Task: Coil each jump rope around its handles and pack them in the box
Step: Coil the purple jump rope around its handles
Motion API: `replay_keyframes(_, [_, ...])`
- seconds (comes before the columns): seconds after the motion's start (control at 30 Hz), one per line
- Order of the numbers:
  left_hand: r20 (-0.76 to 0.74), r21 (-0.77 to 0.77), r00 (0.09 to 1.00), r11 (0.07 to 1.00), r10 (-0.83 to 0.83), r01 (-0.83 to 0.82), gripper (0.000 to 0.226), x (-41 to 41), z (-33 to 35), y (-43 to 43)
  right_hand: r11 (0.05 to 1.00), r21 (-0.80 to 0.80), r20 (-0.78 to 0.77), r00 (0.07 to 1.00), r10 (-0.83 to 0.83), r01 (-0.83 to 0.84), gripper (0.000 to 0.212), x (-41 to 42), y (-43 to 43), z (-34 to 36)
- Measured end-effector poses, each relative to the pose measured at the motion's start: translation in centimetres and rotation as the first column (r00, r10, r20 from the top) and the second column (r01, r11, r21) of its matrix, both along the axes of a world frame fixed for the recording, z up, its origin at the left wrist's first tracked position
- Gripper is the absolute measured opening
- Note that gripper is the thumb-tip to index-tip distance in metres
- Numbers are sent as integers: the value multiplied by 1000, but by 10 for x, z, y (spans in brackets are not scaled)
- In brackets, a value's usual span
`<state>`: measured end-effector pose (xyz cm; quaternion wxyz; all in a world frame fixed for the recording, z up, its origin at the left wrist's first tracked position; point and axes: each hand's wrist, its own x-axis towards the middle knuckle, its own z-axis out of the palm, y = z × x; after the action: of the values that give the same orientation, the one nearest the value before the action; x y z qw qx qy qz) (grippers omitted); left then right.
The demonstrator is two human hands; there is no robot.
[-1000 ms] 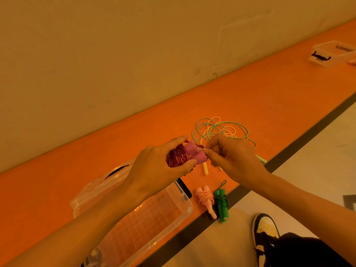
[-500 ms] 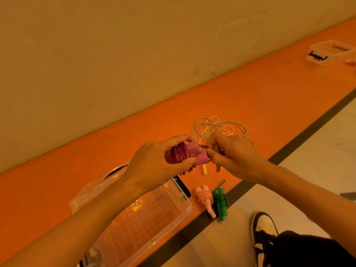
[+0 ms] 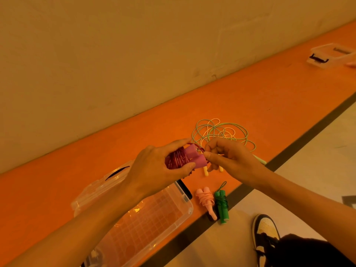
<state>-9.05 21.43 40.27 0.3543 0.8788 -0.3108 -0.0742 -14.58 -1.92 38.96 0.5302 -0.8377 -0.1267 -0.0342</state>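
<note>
My left hand (image 3: 156, 168) grips a magenta jump rope (image 3: 184, 158), its cord wound around the two handles. My right hand (image 3: 229, 158) pinches the loose cord end at the handle tops. A clear plastic box (image 3: 179, 197) lies open on the orange surface under my left forearm. A coiled pink rope (image 3: 206, 201) and a coiled green rope (image 3: 221, 206) lie side by side right of the box. A loose tangle of light green and yellow cords (image 3: 221, 130) lies behind my hands, with pale handles (image 3: 205, 171) poking out below my right hand.
The orange surface (image 3: 269, 97) runs along a beige wall and ends at a dark strip (image 3: 308, 132) beside the pale floor. A second clear box with black latch (image 3: 327, 54) sits far right. A shoe (image 3: 264, 231) stands on the floor at lower right.
Both hands stay together on the magenta rope; my right hand's fingers have worked the cord end closer in against the handle tops. Nothing else has moved.
</note>
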Motion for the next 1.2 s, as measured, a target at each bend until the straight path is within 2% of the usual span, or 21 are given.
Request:
replay_keyframes(0.07, [29,8,1000,1000,-11,11,78,-1,1,-1,991,-136,94,995,19,-6,2,-1,0,0])
replay_keyframes(0.13, [77,29,997,999,-21,19,77,-2,3,-2,944,-329,208,977,41,30,12,-1,0,-4])
replay_keyframes(0.2, [124,47,992,999,-28,22,75,0,4,-1,898,-428,291,956,34,98,14,0,-1,-6])
replay_keyframes(0.37, [173,53,983,997,-56,47,71,3,10,-4,862,-488,320,947,30,138,14,0,-1,3])
replay_keyframes(0.5, [275,144,961,989,-15,-26,70,18,17,14,827,-503,361,930,-63,251,8,-1,-31,25])
replay_keyframes(0.57, [204,38,979,999,-10,3,64,17,15,17,832,-509,348,937,-36,221,8,1,-40,30])
replay_keyframes(0.67, [13,-40,998,997,-60,60,62,6,7,5,867,-462,326,945,-33,189,19,4,-32,24])
replay_keyframes(0.77, [-144,-212,989,977,-30,-2,64,5,6,-2,896,-376,293,948,-124,234,25,3,-28,22])
replay_keyframes(0.83, [-163,-251,987,968,-12,-30,65,5,8,-6,907,-318,248,948,-202,276,18,3,-29,20])
replay_keyframes(0.93, [-156,-224,988,975,-23,-12,71,2,0,-9,929,-191,159,944,-291,318,9,3,-31,18])
replay_keyframes(1.07, [-213,-216,977,975,1,-48,65,3,-6,-6,947,-17,-16,947,-321,320,3,5,-41,24])
replay_keyframes(1.1, [-254,-246,967,967,-2,-63,64,-1,-7,-7,946,12,-53,945,-322,323,5,5,-39,24])
replay_keyframes(1.2, [-408,-363,913,913,27,-189,55,-15,-13,-18,924,48,-175,914,-367,380,32,2,-20,17])
